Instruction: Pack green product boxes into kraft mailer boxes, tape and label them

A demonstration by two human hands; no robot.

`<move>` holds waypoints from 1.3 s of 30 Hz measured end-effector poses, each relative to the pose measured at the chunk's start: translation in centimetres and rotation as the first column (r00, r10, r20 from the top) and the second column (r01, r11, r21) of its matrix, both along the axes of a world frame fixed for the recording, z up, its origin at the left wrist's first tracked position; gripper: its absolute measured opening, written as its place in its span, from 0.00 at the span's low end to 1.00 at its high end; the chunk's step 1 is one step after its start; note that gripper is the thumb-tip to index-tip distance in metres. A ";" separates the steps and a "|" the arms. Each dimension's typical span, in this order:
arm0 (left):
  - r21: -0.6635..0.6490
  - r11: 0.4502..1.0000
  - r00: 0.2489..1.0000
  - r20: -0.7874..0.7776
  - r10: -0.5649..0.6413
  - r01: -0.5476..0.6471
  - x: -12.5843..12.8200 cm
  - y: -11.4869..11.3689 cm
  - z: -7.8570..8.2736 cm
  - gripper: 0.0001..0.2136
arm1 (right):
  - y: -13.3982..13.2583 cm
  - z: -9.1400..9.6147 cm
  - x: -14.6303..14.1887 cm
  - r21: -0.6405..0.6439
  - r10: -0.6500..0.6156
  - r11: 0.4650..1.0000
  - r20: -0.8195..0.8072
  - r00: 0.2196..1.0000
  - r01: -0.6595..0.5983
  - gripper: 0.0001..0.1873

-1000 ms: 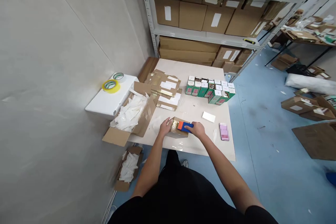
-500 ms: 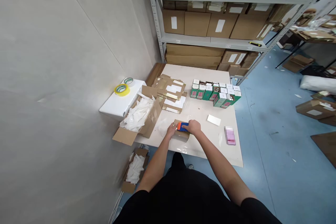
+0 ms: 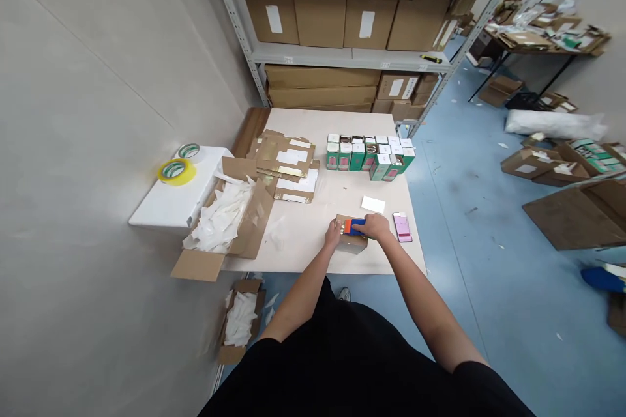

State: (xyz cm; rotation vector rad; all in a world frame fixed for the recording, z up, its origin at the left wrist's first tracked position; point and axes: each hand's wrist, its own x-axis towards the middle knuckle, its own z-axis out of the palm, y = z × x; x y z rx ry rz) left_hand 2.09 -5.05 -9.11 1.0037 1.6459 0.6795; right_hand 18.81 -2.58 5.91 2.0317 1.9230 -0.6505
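A small brown cardboard box (image 3: 353, 244) lies near the front edge of the pale table (image 3: 303, 234). My left hand (image 3: 334, 234) grips the box's left side. My right hand (image 3: 375, 227) is closed on a blue and orange tool (image 3: 353, 227) that rests on top of the box.
A pink phone (image 3: 403, 227) and a white card (image 3: 373, 204) lie just right of the box. Green cartons (image 3: 369, 155) stand at the table's back, flat cardboard pieces (image 3: 288, 164) left of them. An open box of white bags (image 3: 225, 215) and tape rolls (image 3: 175, 169) sit at the left. Shelves (image 3: 342, 55) stand behind.
The view has swung, so the table sits differently in the picture. My right hand with the tool has slid slightly along the box top. My left hand stays on the box.
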 end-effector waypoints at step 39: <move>-0.053 0.993 0.965 -0.235 -0.117 0.108 -1.4 0.5 0.9 0.33 | -3.9 -1.6 12.8 0.031 -0.250 0.968 -0.021 0.968 0.251 0.30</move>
